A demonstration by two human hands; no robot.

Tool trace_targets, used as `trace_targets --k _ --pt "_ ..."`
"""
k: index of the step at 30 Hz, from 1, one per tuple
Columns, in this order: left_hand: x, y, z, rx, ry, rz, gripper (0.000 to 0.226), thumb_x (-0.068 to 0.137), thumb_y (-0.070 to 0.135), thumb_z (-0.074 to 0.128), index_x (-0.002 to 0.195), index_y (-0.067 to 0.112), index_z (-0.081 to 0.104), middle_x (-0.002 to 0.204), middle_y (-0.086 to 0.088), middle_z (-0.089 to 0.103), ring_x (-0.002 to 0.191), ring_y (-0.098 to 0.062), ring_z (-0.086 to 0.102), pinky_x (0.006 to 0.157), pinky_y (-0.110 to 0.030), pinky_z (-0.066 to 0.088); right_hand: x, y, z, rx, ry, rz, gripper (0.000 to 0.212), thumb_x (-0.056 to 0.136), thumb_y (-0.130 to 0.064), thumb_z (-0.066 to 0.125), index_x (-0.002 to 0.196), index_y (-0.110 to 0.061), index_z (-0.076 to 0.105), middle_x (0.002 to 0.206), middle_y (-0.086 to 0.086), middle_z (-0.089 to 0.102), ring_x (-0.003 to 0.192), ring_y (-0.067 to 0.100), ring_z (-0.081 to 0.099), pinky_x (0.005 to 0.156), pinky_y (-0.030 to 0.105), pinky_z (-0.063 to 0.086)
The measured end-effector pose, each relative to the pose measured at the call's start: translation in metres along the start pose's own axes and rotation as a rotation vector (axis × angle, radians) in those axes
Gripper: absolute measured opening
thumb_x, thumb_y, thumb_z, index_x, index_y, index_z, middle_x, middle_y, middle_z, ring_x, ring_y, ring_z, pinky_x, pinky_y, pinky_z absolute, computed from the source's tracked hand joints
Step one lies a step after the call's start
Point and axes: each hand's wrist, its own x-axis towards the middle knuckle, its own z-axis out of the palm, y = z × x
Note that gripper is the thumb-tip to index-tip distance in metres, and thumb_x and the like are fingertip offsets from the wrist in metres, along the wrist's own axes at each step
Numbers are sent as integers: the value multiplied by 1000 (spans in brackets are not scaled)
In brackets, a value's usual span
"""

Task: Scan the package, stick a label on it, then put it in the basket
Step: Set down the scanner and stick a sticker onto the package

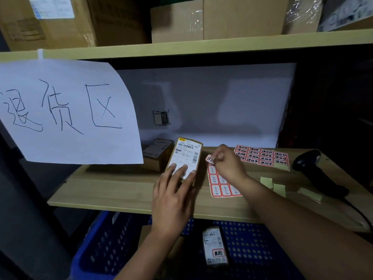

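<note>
**Label held beside package on shelf**

- Package (184,158): brown box with a white shipping slip on its top face, lying flat on the wooden shelf (125,190), near the shelf's middle.
- Left hand (171,199): fingers spread flat, pressing the package's near end down; not gripping it.
- Right hand (227,162): just right of the package, fingertips pinched on one red-edged label (210,159), held close to the package's right edge; contact with the package cannot be told.
- Label sheet (220,183): right of the package, under the right hand, partly used.
- Second sheet (263,156): farther right of the package.
- Scanner (314,170): black, lying far right of the package.
- Basket (105,245): blue, below the package, under the shelf; holds a labelled box (215,246).
</note>
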Motion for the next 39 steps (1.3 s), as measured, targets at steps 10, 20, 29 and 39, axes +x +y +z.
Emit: trace_targets --k 10,20,29,39 --pt "12 20 0 -227 173 -66 81 90 17 79 158 2 39 159 -12 43 145 -30 48 116 -54 50 -54 -77 -28 279 -157 -109 25 79 -18 86 89 -14 64 78 5 80 64 17 73 72 37 58" --pt "15 7 -3 -255 167 22 65 92 22 77 150 2 55 159 -16 42 140 -36 52 115 -48 50 -61 -80 -30 -48 -36 -175 50 75 -54 81 94 -24 46 81 -9 71 78 16 69 64 36 52" --pt "21 6 -5 -300 203 -97 63 93 36 81 144 3 64 155 -15 52 143 -31 57 112 -46 56 -67 -66 -11 710 -321 176 69 84 -24 84 135 -21 39 116 7 80 105 28 78 99 55 58" --pt "33 -1 -17 -62 126 179 66 101 51 70 151 9 60 154 -4 63 144 -28 56 101 -38 63 -70 -55 -28 791 -307 124 58 87 -6 79 133 -15 45 89 -2 84 95 27 80 92 53 62"
